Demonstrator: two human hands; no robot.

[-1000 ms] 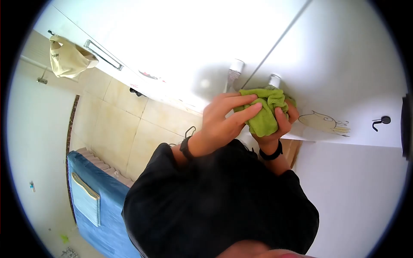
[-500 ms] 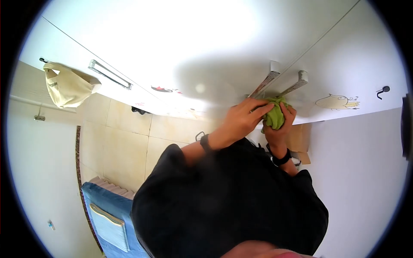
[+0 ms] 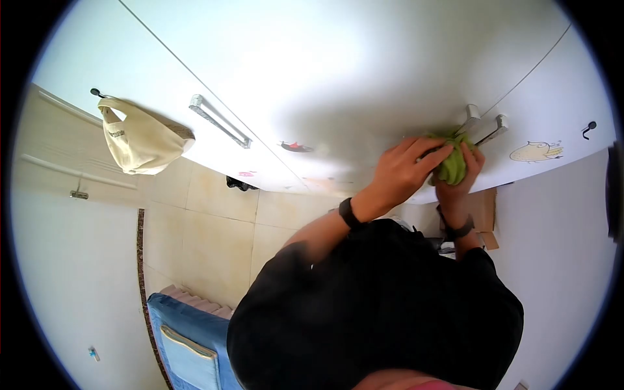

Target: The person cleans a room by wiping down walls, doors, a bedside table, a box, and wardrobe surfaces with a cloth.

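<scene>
A crumpled green cloth (image 3: 453, 168) is bunched between my two hands at the white cabinet doors. My left hand (image 3: 404, 170) reaches in from the left, its fingers closed on the cloth's edge. On the other side, my right hand (image 3: 460, 185) grips the cloth from below and the right. The cloth sits against the lower part of a metal door handle (image 3: 472, 116) and hides its lower end. Just right of it is a second metal handle (image 3: 499, 126), close to the cloth; I cannot tell whether they touch.
A cream tote bag (image 3: 140, 140) hangs from a hook at the left, near another long handle (image 3: 220, 121). Stickers (image 3: 536, 152) and a black hook (image 3: 589, 130) are on the right door. Cardboard (image 3: 482, 211) stands below my right arm. A blue bed (image 3: 195, 335) lies lower left.
The view has shifted, so the cabinet and bag appear further right. Both hands still hold the cloth at the handles, and it now covers more of the left handle's lower part.
</scene>
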